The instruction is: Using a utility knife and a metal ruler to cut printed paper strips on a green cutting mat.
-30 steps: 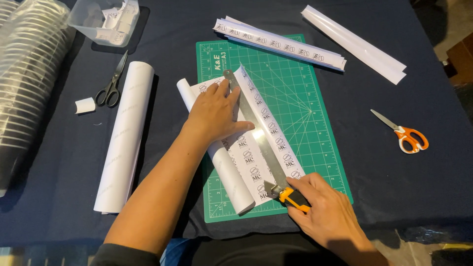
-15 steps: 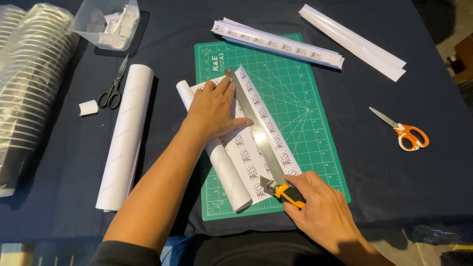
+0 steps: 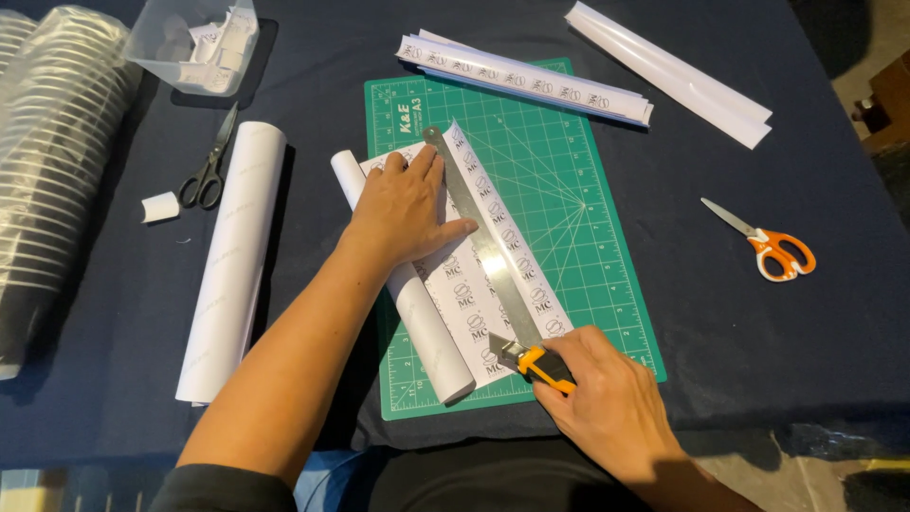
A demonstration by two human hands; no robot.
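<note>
My left hand (image 3: pixel 406 204) lies flat on a printed white sheet (image 3: pixel 474 313) and presses a long steel ruler (image 3: pixel 479 237) down with its thumb. The sheet unrolls from a white paper roll (image 3: pixel 427 327) lying diagonally on a green cutting mat (image 3: pixel 588 190). My right hand (image 3: pixel 607 398) grips an orange and black utility knife (image 3: pixel 531 362), its blade at the near end of the ruler, on the sheet's lower edge.
A second white roll (image 3: pixel 227 265) and black scissors (image 3: pixel 209 166) lie left of the mat. Cut printed strips (image 3: pixel 531 81) sit at the mat's far edge, folded white paper (image 3: pixel 673 71) beyond. Orange scissors (image 3: pixel 773 246) lie right. Stacked cups in plastic (image 3: pixel 47 142) stand far left, a clear tub (image 3: pixel 190 38) behind.
My right hand has drawn the knife a little nearer along the ruler toward the sheet's near edge. My left hand stays pressed on the ruler and sheet.
</note>
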